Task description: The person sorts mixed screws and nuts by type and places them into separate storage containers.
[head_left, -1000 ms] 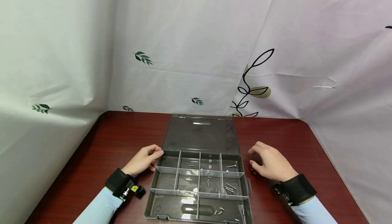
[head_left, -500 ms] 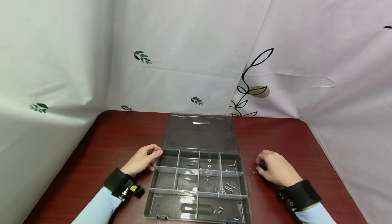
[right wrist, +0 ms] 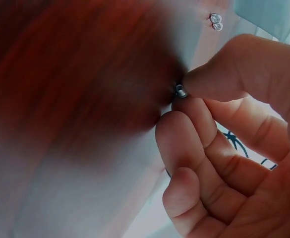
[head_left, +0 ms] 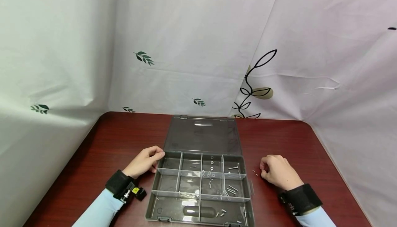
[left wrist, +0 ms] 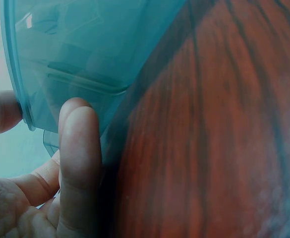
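A grey translucent compartment box (head_left: 176,194) lies open on the table. At its upper left corner my left hand (head_left: 143,161) grips the side wall; in the left wrist view the thumb is at the rim and fingers lie along the outside of the box wall (left wrist: 110,44). To the right of the box, my right hand (head_left: 280,172) is low at the tabletop. Its thumb and index finger pinch a tiny metal screw (right wrist: 180,90), mostly hidden by the fingertips. Two more small screws (right wrist: 215,21) lie on the table between that hand and the box.
Several screws (head_left: 232,189) and white washers (head_left: 212,168) sit in the box's right compartments. The box lid (head_left: 203,135) lies folded back towards the wall. Patterned white cloth (head_left: 186,47) hangs behind the dark red table (head_left: 133,127).
My right hand has moved right and slightly nearer, away from the box, and its fingertips have drawn together on a screw. Two small screws now show beside it. My left hand stays put.
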Available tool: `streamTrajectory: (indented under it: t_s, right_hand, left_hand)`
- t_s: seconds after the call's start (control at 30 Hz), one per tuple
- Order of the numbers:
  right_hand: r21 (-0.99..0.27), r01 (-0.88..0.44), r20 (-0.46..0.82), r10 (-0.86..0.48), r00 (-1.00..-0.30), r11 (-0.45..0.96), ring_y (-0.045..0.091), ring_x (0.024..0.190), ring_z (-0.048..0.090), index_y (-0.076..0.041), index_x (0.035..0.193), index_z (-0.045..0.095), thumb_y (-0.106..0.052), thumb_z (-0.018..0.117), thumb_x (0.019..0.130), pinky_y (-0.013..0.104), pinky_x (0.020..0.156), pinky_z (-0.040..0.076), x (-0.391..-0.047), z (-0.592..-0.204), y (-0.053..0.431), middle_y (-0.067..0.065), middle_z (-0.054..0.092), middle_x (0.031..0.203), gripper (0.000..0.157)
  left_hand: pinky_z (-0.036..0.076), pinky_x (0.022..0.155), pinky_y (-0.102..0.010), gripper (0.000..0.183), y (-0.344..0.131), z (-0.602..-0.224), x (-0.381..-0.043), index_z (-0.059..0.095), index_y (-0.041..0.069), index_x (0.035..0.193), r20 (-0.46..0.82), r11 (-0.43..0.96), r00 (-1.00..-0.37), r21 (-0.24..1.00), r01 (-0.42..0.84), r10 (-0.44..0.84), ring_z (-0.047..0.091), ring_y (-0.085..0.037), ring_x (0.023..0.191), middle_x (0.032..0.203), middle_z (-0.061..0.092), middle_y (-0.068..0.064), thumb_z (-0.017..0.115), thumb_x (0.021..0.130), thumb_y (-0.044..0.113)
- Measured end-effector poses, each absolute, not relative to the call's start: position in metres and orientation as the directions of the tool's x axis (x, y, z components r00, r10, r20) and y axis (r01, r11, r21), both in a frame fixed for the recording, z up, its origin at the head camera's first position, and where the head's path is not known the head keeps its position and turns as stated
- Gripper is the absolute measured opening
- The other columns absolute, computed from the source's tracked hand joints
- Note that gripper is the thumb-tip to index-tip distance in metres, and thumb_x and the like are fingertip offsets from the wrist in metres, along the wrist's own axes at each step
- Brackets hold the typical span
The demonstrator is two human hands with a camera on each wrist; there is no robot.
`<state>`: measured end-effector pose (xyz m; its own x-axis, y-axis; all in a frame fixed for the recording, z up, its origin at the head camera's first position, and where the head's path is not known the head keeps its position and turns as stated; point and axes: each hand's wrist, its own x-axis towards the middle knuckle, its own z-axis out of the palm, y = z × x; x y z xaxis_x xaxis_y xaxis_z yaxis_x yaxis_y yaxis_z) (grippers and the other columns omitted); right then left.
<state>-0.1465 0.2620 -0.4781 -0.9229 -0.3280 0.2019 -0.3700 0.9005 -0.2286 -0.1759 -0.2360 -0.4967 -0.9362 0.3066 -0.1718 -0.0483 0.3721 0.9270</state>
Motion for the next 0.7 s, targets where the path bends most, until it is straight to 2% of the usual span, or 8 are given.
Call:
streamTrajectory:
  t_s: [0.27, 0.7]
  right_hand:
    - [-0.213, -0.362, 0.205, -0.321, -0.925, 0.907, 0.008, 0.056, 0.040, -0.026, 0.060, 0.048, -0.006, 0.067, 0.058, 0.028, 0.053, 0.036, -0.152, -0.480, 0.258, -0.015, 0.042, 0.060, 0.028]
    - [-0.220, -0.352, 0.179, -0.317, -0.931, 0.910, 0.011, 0.053, 0.037, -0.025, 0.059, 0.045, -0.007, 0.066, 0.056, 0.028, 0.049, 0.032, -0.159, -0.476, 0.251, -0.012, 0.039, 0.055, 0.028]
  left_hand:
    - [0.056, 0.058, -0.038, 0.053, -0.237, -0.496, -0.176, 0.055, -0.003, 0.123, -0.172, 0.374, -0.933, 0.926, -0.044, 0.317, 0.057, -0.021, 0.063, 0.084, 0.053, -0.012, 0.057, 0.098, 0.044]
    - [0.056, 0.058, -0.038, 0.052, -0.237, -0.495, -0.174, 0.055, -0.003, 0.124, -0.167, 0.366, -0.930, 0.930, -0.038, 0.328, 0.057, -0.021, 0.064, 0.084, 0.053, -0.012, 0.057, 0.099, 0.042]
